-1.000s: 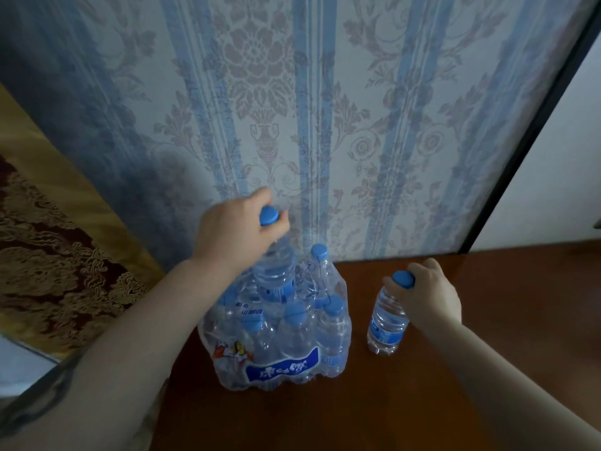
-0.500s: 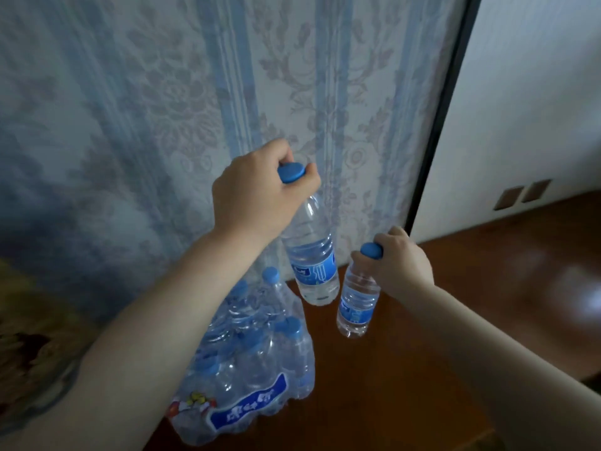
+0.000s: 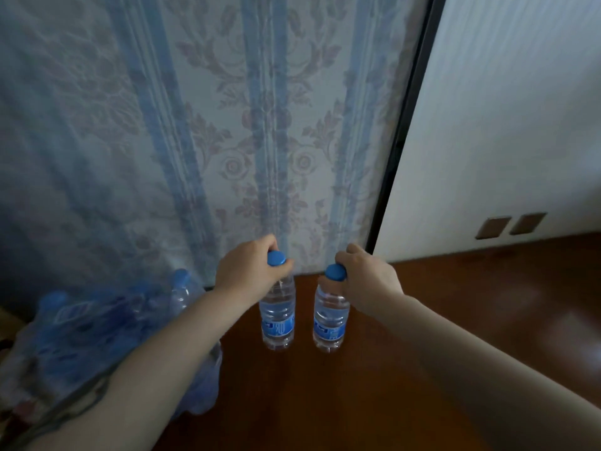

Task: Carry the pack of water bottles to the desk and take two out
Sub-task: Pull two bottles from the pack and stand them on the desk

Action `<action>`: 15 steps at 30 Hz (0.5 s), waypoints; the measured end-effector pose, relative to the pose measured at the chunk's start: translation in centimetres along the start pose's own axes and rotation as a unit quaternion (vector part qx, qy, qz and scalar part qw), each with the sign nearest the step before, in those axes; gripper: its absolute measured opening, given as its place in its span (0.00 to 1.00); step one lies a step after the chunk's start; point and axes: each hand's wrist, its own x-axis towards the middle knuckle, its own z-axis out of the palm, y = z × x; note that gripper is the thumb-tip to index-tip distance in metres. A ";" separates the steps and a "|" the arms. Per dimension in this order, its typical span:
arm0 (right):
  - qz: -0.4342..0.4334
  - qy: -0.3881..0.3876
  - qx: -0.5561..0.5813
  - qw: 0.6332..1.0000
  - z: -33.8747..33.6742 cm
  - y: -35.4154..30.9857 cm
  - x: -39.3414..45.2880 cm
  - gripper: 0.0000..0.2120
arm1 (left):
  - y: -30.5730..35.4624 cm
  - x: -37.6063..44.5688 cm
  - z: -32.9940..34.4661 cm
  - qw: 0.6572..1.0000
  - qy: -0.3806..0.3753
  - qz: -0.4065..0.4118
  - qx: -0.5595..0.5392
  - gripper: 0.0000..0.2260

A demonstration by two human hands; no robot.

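Note:
Two clear water bottles with blue caps and blue labels stand upright side by side on the dark wooden desk (image 3: 325, 402). My left hand (image 3: 248, 271) grips the neck of the left bottle (image 3: 278, 320) just under its cap. My right hand (image 3: 364, 275) holds the right bottle (image 3: 330, 323) the same way. The shrink-wrapped pack of water bottles (image 3: 91, 340) sits blurred at the left of the desk, partly hidden behind my left forearm.
A blue-striped floral wall panel (image 3: 227, 141) rises directly behind the desk. A black vertical frame (image 3: 400, 141) separates it from a white wall with two brown wall plates (image 3: 510, 225). The desk surface extends to the right.
My left hand has brought its bottle down from above the pack and stood it on the desk beside the right bottle. The view has shifted right, pushing the pack to the left edge.

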 end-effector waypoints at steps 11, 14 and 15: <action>0.006 -0.040 -0.017 0.999 0.2 6.6 5.6 0.16 | 1.8 5.8 6.9 0.995 -0.084 -0.043 0.026 0.16; 0.009 -0.024 -0.024 0.999 0.1 7.7 7.6 0.17 | 2.4 8.2 8.1 0.995 -0.085 -0.021 0.044 0.16; 0.011 -0.021 -0.024 0.999 0.0 8.1 8.3 0.17 | 2.6 9.0 8.4 0.995 -0.088 -0.016 0.052 0.16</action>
